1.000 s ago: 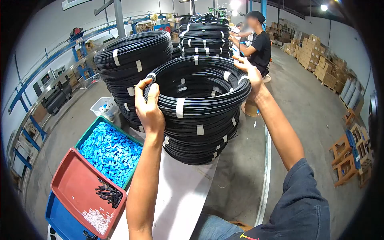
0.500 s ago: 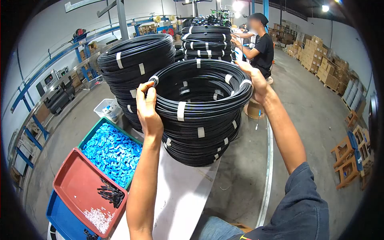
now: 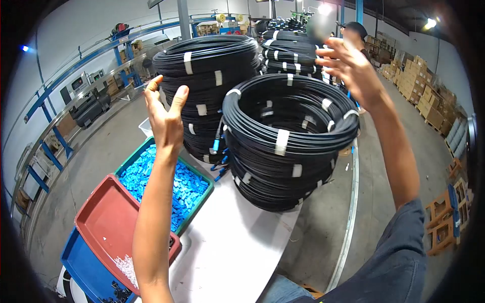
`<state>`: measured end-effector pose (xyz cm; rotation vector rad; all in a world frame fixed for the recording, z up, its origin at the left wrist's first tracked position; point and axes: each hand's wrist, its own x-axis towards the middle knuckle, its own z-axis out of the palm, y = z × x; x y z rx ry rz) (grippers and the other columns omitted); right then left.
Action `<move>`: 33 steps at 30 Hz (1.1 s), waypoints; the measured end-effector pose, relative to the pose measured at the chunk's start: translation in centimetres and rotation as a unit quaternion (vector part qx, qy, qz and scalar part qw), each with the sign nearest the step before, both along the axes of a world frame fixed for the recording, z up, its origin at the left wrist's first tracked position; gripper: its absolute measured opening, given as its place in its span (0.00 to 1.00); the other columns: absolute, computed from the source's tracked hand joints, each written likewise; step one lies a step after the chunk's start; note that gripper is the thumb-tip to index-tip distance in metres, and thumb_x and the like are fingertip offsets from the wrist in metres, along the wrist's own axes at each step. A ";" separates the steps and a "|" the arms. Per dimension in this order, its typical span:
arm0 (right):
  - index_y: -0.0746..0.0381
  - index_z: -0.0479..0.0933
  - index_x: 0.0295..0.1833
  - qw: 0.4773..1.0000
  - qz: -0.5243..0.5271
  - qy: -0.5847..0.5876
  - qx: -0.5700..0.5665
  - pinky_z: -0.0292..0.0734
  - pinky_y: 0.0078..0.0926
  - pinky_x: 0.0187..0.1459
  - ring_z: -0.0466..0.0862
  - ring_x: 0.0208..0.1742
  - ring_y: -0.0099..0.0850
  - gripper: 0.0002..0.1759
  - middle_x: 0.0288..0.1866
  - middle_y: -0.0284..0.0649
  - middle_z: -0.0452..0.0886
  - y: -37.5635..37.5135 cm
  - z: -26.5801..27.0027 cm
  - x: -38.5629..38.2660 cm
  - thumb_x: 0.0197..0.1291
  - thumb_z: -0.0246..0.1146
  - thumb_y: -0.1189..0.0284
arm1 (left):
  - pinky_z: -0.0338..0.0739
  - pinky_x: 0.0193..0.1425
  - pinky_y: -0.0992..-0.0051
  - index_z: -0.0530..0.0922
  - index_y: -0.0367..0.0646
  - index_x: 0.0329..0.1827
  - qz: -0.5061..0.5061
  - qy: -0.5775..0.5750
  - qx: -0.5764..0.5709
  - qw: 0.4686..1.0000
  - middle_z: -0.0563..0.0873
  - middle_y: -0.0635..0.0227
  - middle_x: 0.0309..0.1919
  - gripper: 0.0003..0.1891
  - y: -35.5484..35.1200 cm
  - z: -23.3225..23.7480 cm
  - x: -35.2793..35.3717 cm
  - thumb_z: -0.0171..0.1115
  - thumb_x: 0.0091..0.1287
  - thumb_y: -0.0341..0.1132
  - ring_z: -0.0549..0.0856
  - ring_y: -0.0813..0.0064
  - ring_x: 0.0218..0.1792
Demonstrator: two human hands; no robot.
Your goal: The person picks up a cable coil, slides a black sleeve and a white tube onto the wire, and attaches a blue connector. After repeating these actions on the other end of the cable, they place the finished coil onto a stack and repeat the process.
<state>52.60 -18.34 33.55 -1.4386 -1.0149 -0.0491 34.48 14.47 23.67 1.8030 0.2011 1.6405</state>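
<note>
A stack of black cable coils (image 3: 290, 139), each bound with white tape bands, stands on a white table (image 3: 227, 247) in front of me. My left hand (image 3: 164, 113) is raised to the left of the stack, fingers spread, holding nothing. My right hand (image 3: 351, 68) hovers above the stack's far right rim, also spread and empty. Neither hand touches the coils. A taller stack of coils (image 3: 207, 76) stands behind, with blue connector ends (image 3: 217, 151) hanging at its base.
Left of the table sit a green bin of blue parts (image 3: 172, 182), a red tray (image 3: 108, 227) and a blue tray (image 3: 83, 270). Another person (image 3: 356, 33) works behind more coils. Cardboard boxes (image 3: 422, 86) and wooden pallets (image 3: 447, 222) line the right.
Both hands have let go of the top coil and lifted away from it, fingers now spread. The view has shifted, so the stack sits more to the right.
</note>
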 end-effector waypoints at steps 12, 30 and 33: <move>0.47 0.56 0.83 0.917 -0.114 0.380 -0.024 0.68 0.32 0.41 0.69 0.38 0.31 0.63 0.66 0.52 0.67 21.0 0.2 7.7 0.50 0.56 0.17 | 0.50 0.83 0.53 0.51 0.41 0.81 -0.037 -0.069 -0.340 0.937 0.57 0.43 0.80 0.61 6.5 4.9 7.0 0.71 0.57 0.73 0.55 0.49 0.81; 0.58 0.82 0.35 0.863 -0.031 0.492 0.111 0.81 0.30 0.26 0.82 0.21 0.33 0.18 0.24 0.37 0.83 26.1 -1.5 9.2 0.64 0.64 0.54 | 0.71 0.69 0.68 0.67 0.35 0.72 -0.063 -0.117 -0.389 0.912 0.79 0.53 0.59 0.37 8.7 6.2 10.1 0.73 0.63 0.41 0.80 0.66 0.57; 0.57 0.82 0.37 0.878 -0.032 0.467 0.095 0.81 0.31 0.28 0.82 0.22 0.32 0.18 0.25 0.35 0.83 26.0 -2.4 9.8 0.65 0.63 0.53 | 0.70 0.69 0.67 0.67 0.35 0.71 -0.069 -0.116 -0.382 0.914 0.79 0.53 0.59 0.36 8.9 5.6 10.2 0.72 0.64 0.42 0.80 0.65 0.58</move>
